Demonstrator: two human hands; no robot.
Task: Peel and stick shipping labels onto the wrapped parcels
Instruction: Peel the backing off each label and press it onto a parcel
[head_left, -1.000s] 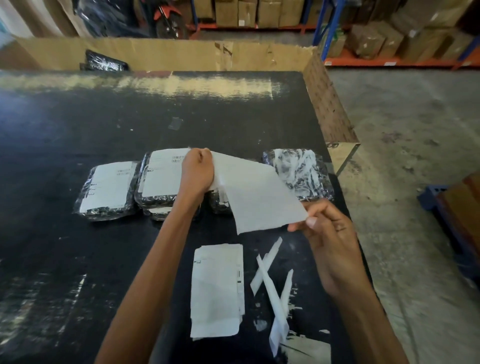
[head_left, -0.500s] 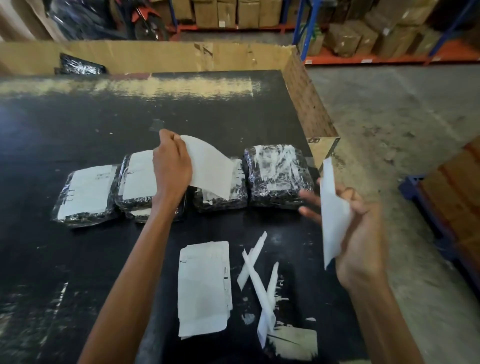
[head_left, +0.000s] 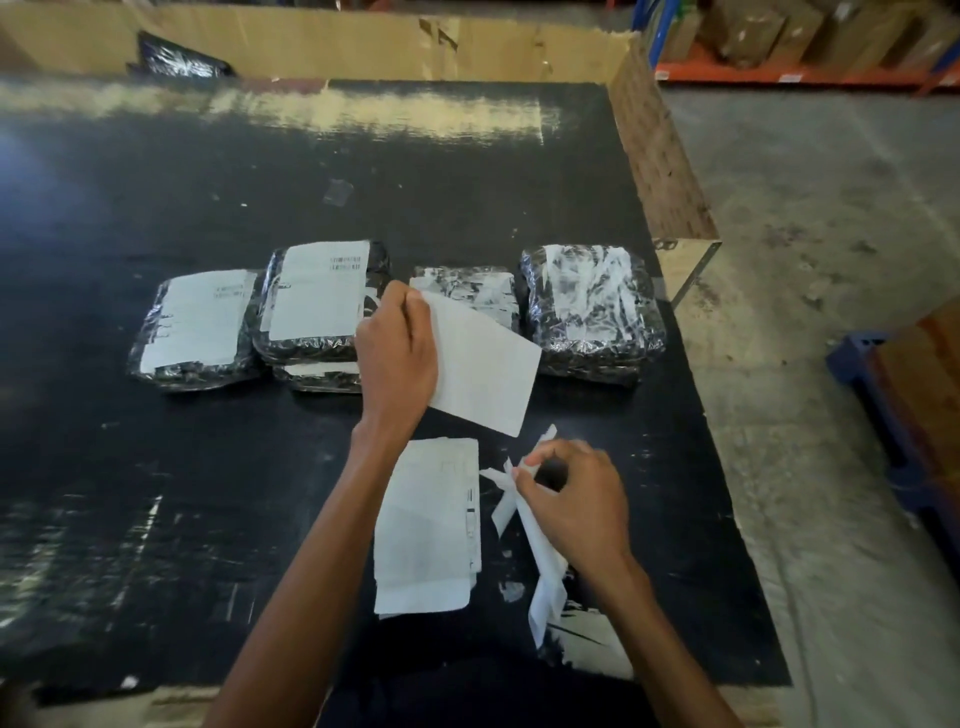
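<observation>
Several parcels wrapped in shiny black film lie in a row on the black table (head_left: 156, 493). The left parcel (head_left: 197, 327) and the one beside it (head_left: 322, 301) carry white labels; the second lies on top of another parcel (head_left: 317, 375). The third parcel (head_left: 467, 288) and the right parcel (head_left: 592, 306) bear no label. My left hand (head_left: 397, 358) holds a peeled white label (head_left: 483, 369) by its top corner, in front of the third parcel. My right hand (head_left: 571, 499) is down on the table and pinches a backing strip (head_left: 540, 571) in a small pile. A stack of labels (head_left: 431, 525) lies between my forearms.
A cardboard wall (head_left: 311, 47) runs along the table's back and down its right side (head_left: 660, 156). Another black parcel (head_left: 182, 60) sits behind the wall at the back left. Right of the table lie concrete floor (head_left: 805, 234) and a blue pallet (head_left: 862, 364).
The label came apart from its backing. My right hand carried the backing away to the right, then down to the pile of strips. My left hand kept the label and moved right, toward the third parcel.
</observation>
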